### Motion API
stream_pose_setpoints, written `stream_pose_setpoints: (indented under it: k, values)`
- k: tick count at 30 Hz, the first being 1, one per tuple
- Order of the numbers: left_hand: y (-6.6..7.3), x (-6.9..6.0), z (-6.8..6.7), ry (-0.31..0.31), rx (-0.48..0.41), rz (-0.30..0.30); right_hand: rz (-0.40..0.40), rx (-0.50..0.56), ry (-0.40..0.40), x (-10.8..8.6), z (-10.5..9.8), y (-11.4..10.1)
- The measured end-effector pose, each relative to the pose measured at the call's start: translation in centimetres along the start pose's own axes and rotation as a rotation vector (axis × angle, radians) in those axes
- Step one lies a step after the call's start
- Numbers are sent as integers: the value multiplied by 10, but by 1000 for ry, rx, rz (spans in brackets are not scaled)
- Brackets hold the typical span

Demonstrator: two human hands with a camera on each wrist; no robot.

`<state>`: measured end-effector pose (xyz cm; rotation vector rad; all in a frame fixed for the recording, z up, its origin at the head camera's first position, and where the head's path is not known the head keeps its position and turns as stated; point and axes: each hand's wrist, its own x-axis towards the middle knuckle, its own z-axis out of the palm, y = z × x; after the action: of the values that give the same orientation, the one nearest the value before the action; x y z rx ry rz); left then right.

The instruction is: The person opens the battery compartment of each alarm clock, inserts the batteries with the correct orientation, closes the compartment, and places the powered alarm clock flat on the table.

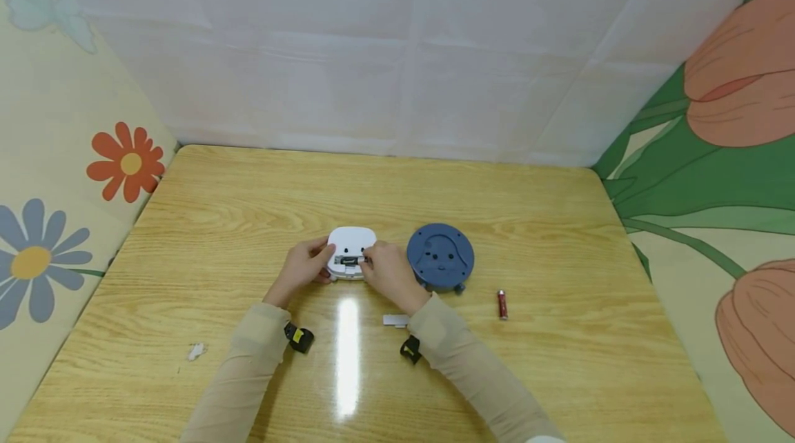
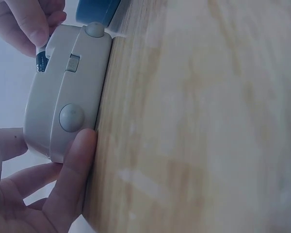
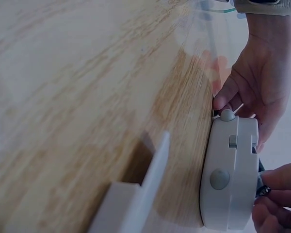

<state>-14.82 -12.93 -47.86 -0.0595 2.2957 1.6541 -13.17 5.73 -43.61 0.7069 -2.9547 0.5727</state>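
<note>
A white rounded device (image 1: pixel 352 236) with two small knob feet lies flat, its open battery slot facing up. My left hand (image 1: pixel 303 266) holds its left side, the thumb on top and fingers at the edge. My right hand (image 1: pixel 391 274) pinches the end of a dark battery (image 1: pixel 349 261) at the slot. In the left wrist view the battery (image 2: pixel 41 62) shows in the notch under the right fingertips. The right wrist view shows its metal end (image 3: pixel 265 190) between thumb and fingers. How deep it sits cannot be told.
Right of the white device lies a round dark blue device (image 1: pixel 442 260), with a red battery (image 1: pixel 502 305) further right. A small white cover (image 1: pixel 394 320) lies near the right forearm. A crumpled white scrap (image 1: pixel 196 351) is at the left on the wooden table (image 1: pixel 248 188).
</note>
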Motion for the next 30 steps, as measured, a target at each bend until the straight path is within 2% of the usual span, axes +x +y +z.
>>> stream_pose_setpoints:
  k: [13, 22, 30]
  values:
    - [0, 0, 0, -4, -4, 8, -60, 53, -10, 2, 1, 4]
    - [3, -1, 1, 5, -19, 0, -74, 64, 5, 2, 1, 4]
    - [3, -1, 1, 1, -17, 4, -70, 79, -18, 4, 2, 5]
